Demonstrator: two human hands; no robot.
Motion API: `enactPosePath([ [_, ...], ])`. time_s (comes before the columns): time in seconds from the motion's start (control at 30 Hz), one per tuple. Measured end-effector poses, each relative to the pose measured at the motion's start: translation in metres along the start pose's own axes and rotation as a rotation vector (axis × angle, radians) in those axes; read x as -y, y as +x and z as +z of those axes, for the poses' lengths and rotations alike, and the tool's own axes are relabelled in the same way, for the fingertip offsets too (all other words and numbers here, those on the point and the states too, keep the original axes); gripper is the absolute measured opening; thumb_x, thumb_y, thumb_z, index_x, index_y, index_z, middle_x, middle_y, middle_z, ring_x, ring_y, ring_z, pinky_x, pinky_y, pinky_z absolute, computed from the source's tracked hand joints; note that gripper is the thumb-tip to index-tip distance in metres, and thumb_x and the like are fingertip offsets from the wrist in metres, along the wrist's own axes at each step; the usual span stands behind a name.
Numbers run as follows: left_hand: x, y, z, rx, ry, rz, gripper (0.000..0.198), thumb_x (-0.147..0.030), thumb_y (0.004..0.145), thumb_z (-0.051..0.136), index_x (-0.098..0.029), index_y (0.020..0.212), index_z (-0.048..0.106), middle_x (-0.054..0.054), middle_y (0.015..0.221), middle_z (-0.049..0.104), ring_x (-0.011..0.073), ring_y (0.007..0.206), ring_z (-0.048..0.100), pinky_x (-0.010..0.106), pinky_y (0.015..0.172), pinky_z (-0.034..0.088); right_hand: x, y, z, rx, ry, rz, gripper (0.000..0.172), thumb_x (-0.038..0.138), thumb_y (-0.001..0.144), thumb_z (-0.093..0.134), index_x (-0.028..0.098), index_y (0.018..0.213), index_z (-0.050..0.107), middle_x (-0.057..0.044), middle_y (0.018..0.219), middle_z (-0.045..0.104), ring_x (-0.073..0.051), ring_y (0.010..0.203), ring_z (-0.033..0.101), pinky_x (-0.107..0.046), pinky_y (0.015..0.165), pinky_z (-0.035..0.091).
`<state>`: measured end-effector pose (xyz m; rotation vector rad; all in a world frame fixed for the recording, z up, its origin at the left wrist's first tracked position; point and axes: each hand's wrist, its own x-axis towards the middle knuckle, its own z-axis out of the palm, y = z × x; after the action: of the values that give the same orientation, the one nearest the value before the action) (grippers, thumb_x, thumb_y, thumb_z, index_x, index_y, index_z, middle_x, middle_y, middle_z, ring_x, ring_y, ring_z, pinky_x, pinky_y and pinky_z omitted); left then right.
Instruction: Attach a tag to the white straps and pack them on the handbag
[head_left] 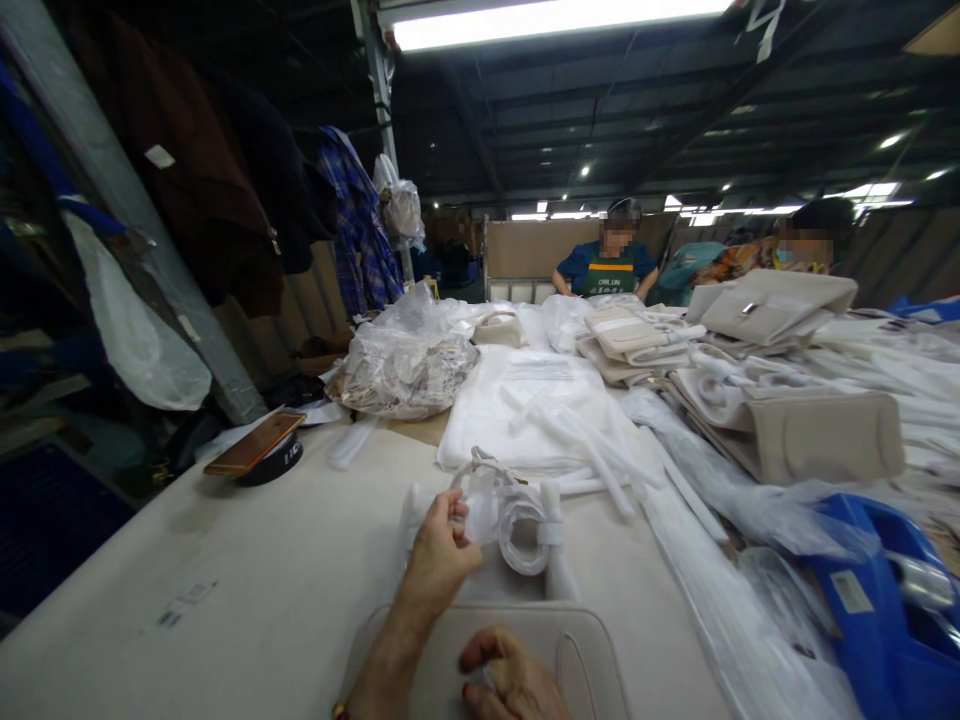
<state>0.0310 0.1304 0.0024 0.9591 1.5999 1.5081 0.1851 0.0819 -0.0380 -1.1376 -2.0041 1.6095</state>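
Observation:
My left hand [439, 555] is closed in a pinch on a coiled white strap bundle in thin plastic [517, 515], lying on the table just past a beige bag [585, 650]. My right hand [514, 680] rests at the bottom edge on that beige bag, fingers curled against its top; whether it grips anything is unclear. The bag lies flat at the near table edge, partly cut off by the frame.
A white fabric pile [540, 410], a crumpled plastic bag [405, 365] and stacked beige bags [795, 430] cover the far table. A phone on a dark roll [259, 448] lies left. A blue crate [892, 590] is at right. Two people work at the far end.

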Motion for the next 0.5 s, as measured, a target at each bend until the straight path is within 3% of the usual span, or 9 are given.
enactPosePath([
  [0.2, -0.001, 0.001, 0.003, 0.050, 0.076, -0.057, 0.070, -0.014, 0.041, 0.075, -0.014, 0.106, 0.050, 0.004, 0.097, 0.056, 0.0066, 0.051, 0.051, 0.021, 0.048, 0.043, 0.004, -0.001, 0.002, -0.051, -0.044, -0.001, 0.028, 0.025, 0.071, 0.050, 0.019, 0.096, 0.061, 0.003, 0.062, 0.043, -0.017, 0.064, 0.050, -0.025, 0.060, 0.034],
  [0.33, -0.012, -0.008, -0.003, 0.137, -0.026, -0.091, 0.078, -0.011, 0.039, 0.075, -0.014, 0.112, 0.049, 0.006, 0.103, 0.054, 0.0093, 0.058, 0.056, 0.024, 0.053, 0.048, 0.003, -0.001, 0.002, -0.067, -0.076, -0.011, 0.027, 0.025, 0.071, 0.052, 0.018, 0.096, 0.062, 0.002, 0.064, 0.047, -0.017, 0.065, 0.051, -0.025, 0.063, 0.036],
  [0.5, -0.014, -0.018, -0.005, 0.141, -0.210, -0.057, 0.073, -0.026, 0.049, 0.081, -0.013, 0.113, 0.049, 0.007, 0.103, 0.053, 0.0090, 0.067, 0.056, 0.023, 0.063, 0.049, 0.006, -0.001, -0.001, -0.026, -0.092, -0.037, 0.024, 0.024, 0.073, 0.051, 0.019, 0.094, 0.063, 0.002, 0.064, 0.055, -0.015, 0.063, 0.055, -0.021, 0.059, 0.039],
])
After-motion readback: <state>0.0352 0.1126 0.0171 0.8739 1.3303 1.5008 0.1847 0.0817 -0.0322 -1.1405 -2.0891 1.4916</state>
